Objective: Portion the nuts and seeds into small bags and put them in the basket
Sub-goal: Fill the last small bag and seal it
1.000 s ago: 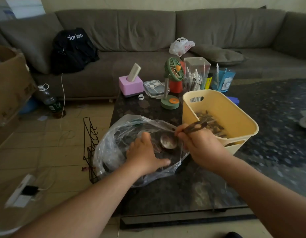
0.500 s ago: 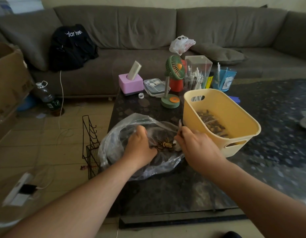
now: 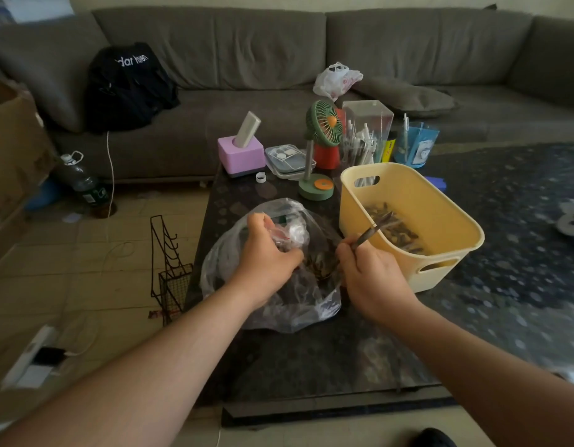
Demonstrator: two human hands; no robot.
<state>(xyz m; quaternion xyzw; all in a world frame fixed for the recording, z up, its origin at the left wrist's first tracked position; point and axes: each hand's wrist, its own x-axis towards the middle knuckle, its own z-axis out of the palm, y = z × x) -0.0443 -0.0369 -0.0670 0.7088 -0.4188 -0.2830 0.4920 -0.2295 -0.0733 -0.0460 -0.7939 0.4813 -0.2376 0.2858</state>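
A: Head view, both hands over the dark bench [image 3: 311, 359]. Left hand [image 3: 267, 253]?

B: Fingers clamped on crumpled plastic inside the large clear bag [image 3: 272, 269] of nuts and seeds [image 3: 319, 269].

A: Right hand [image 3: 369, 279]?

B: Fingers closed on a thin dark handle [image 3: 374, 229], its tip over the yellow basket [image 3: 440, 240], which sits just right of the bag and holds dark pieces.
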